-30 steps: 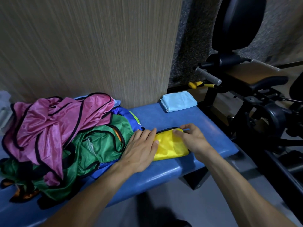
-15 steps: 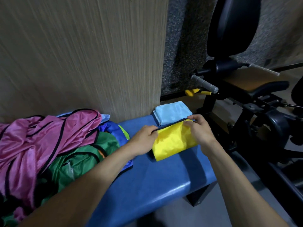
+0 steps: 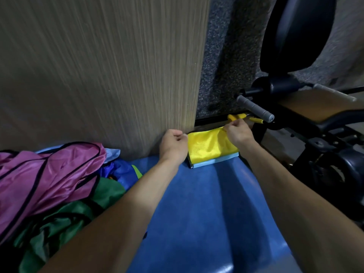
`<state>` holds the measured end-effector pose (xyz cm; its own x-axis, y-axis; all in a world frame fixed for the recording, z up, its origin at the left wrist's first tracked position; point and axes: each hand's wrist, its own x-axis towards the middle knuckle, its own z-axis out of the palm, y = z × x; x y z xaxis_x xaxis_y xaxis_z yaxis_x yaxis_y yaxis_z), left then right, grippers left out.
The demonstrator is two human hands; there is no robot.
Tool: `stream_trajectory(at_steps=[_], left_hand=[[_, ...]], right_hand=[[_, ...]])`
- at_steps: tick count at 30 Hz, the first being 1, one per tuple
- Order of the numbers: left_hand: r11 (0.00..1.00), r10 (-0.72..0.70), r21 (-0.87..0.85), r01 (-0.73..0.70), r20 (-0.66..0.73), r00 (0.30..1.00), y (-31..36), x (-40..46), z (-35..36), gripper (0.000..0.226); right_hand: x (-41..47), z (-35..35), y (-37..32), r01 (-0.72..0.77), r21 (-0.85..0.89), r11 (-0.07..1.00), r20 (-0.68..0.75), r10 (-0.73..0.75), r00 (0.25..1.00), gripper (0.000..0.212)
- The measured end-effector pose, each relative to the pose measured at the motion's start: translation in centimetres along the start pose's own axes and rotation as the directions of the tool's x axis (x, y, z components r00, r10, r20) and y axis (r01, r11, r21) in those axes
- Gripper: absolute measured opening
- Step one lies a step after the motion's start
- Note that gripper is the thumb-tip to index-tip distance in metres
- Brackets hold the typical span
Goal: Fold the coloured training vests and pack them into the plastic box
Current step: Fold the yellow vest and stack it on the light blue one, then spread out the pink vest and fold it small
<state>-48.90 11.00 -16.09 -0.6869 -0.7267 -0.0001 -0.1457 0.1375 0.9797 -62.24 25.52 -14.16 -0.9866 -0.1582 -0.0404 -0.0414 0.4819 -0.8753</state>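
Note:
A folded yellow vest [image 3: 210, 147] lies on top of a folded light blue vest [image 3: 214, 162] at the far end of the blue padded bench [image 3: 206, 203]. My left hand [image 3: 173, 146] pinches the yellow vest's far left corner. My right hand [image 3: 238, 133] pinches its far right corner. A loose heap sits on the bench at the left: a pink vest [image 3: 45, 180] with black trim on top, green vests [image 3: 65, 219] below and a blue one [image 3: 122, 170] behind. No plastic box is in view.
A wood-grain panel [image 3: 98, 75] rises right behind the bench. Black gym equipment [image 3: 319, 134] with a grey-gripped handle [image 3: 256, 108] and a yellow-handled tool [image 3: 238, 117] stands close on the right, past the bench's end.
Both hands lifted the folded yellow vest off the near part of the bench and carried it away from me onto the light blue vest. The view swung right, so less of the heap shows.

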Motion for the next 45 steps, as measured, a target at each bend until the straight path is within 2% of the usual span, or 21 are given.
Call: stream_trajectory(at_steps=[2, 3, 4, 6, 7, 8, 10, 11, 13, 15, 17, 19, 22, 28, 31, 33, 35, 37, 39, 42, 45], left_hand=[[0.947, 0.274, 0.186, -0.263, -0.041, 0.961, -0.6, -1.0, -0.3, 0.012], [0.848, 0.453, 0.306, -0.433, 0.006, 0.892, -0.8, -1.5, -0.4, 0.016], [0.704, 0.583, 0.416, -0.575, 0.123, 0.803, -1.1, -1.9, -0.4, 0.022], [0.416, 0.636, 0.558, -0.718, 0.386, 0.669, -1.9, -2.4, 0.0, 0.041], [0.33, 0.608, 0.603, -0.726, 0.453, 0.652, -2.3, -2.5, 0.1, 0.05], [0.293, 0.569, 0.637, -0.713, 0.483, 0.666, -2.6, -2.4, 0.1, 0.056], [0.293, 0.497, 0.671, -0.681, 0.502, 0.708, -2.8, -2.4, 0.1, 0.065], [0.299, 0.471, 0.673, -0.676, 0.512, 0.718, -2.8, -2.4, 0.0, 0.069], [0.313, 0.429, 0.666, -0.677, 0.537, 0.726, -2.1, -2.8, -0.6, 0.076], [0.338, 0.415, 0.651, -0.68, 0.545, 0.728, -1.3, -3.6, -2.0, 0.076], [0.368, 0.419, 0.633, -0.681, 0.541, 0.729, -0.7, -4.8, -4.3, 0.063], [0.369, 0.426, 0.626, -0.687, 0.543, 0.724, -0.5, -6.6, -7.4, 0.055], [0.379, 0.443, 0.643, -0.666, 0.505, 0.74, -0.5, -9.6, -13.1, 0.057], [0.367, 0.598, 0.722, -0.586, 0.299, 0.743, -0.6, -13.6, -25.5, 0.023], [0.383, 0.618, 0.8, -0.461, 0.148, 0.772, -1.7, -15.7, -30.8, 0.02], [0.378, 0.572, 0.865, -0.33, 0.061, 0.818, -2.4, -17.0, -33.6, 0.029], [0.366, 0.489, 0.91, -0.194, -0.011, 0.872, -2.9, -18.1, -35.6, 0.05], [0.357, 0.402, 0.928, -0.11, -0.046, 0.915, -3.3, -18.7, -37.0, 0.071], [0.369, 0.333, 0.927, -0.064, -0.067, 0.941, -3.5, -19.0, -37.6, 0.081], [0.416, 0.279, 0.908, -0.042, -0.083, 0.957, -3.7, -19.3, -37.8, 0.075], [0.487, 0.265, 0.871, -0.061, -0.081, 0.961, -3.7, -19.5, -38.3, 0.042]], right_hand=[[0.3, 0.3, 0.2, -0.021, -0.055, 0.998, 0.026, 0.022, 0.999, 0.021], [0.4, 0.3, 0.2, -0.026, -0.088, 0.996, 0.03, 0.029, 0.999, 0.021], [0.5, 0.5, 0.3, -0.024, -0.114, 0.993, 0.031, 0.028, 0.999, 0.021], [0.2, 0.7, 0.5, 0.021, -0.177, 0.984, 0.011, -0.02, 1.0, 0.027], [-0.2, 0.9, 0.6, 0.09, -0.252, 0.964, -0.035, -0.102, 0.994, 0.03], [-0.6, 1.0, 1.0, 0.189, -0.364, 0.912, -0.091, -0.237, 0.967, 0.029], [-1.5, 1.3, 1.7, 0.357, -0.613, 0.705, -0.103, -0.518, 0.849, 0.018], [-2.0, 1.4, 1.9, 0.401, -0.68, 0.614, -0.047, -0.582, 0.812, 0.015], [-3.0, 1.4, 1.7, 0.419, -0.721, 0.552, 0.039, -0.572, 0.819, 0.019], [-4.3, 1.2, 1.2, 0.398, -0.713, 0.577, 0.017, -0.553, 0.833, 0.022], [-6.5, 1.2, 0.3, 0.427, -0.671, 0.606, 0.009, -0.569, 0.822, 0.021], [-9.4, 1.9, -0.6, 0.488, -0.619, 0.615, 0.051, -0.589, 0.807, 0.017], [-14.2, 3.9, -2.5, 0.585, -0.522, 0.621, 0.141, -0.613, 0.777, 0.015], [-25.0, 9.0, -6.0, 0.734, -0.187, 0.653, 0.375, -0.643, 0.668, 0.041], [-29.8, 11.0, -7.1, 0.705, -0.053, 0.707, 0.433, -0.62, 0.654, 0.033], [-32.3, 12.1, -7.6, 0.684, 0.017, 0.729, 0.453, -0.616, 0.645, 0.021], [-34.2, 13.0, -7.9, 0.674, 0.053, 0.737, 0.474, -0.612, 0.632, 0.009], [-35.6, 13.6, -8.1, 0.654, 0.085, 0.752, 0.488, -0.603, 0.631, 0.007], [-36.5, 14.1, -8.2, 0.636, 0.111, 0.763, 0.489, -0.599, 0.634, 0.012], [-37.3, 14.5, -8.4, 0.62, 0.117, 0.776, 0.481, -0.59, 0.648, 0.012], [-37.4, 14.6, -8.6, 0.555, 0.129, 0.822, 0.494, -0.539, 0.683, 0.014]])
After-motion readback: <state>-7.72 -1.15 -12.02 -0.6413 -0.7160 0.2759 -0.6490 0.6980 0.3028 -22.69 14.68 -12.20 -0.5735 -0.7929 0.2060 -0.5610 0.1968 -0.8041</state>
